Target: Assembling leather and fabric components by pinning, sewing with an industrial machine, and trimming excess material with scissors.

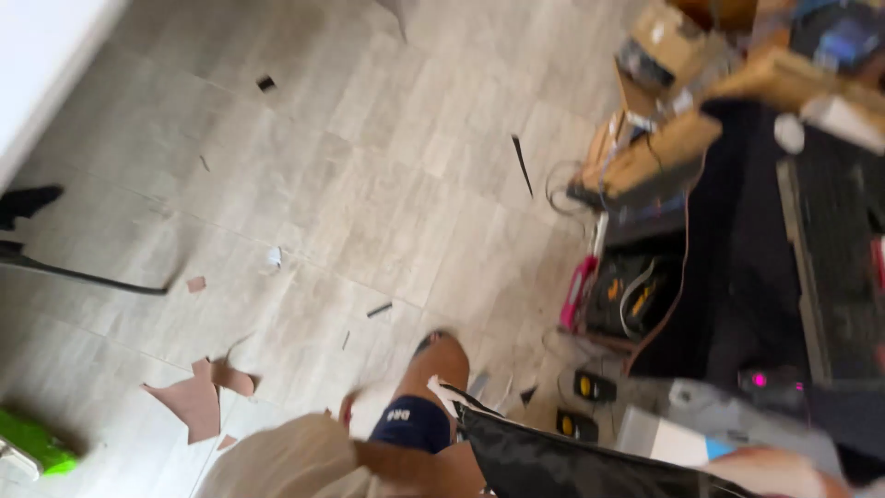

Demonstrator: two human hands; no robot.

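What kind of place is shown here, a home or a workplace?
Probably a home workroom or hobby space, though the picture is blurred. Brown cardboard scraps lie on the pale tiled floor, cardboard boxes pile beside a dark desk, and tangled cables lie below.

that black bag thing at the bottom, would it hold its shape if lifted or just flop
The black bag would probably flop: its rim sags in a loose curve and its thin glossy skin creases. It looks light for its size, like plastic film. That sheen suggests it could be slippery. The picture is blurred, and whether either hand grips it cannot be told.
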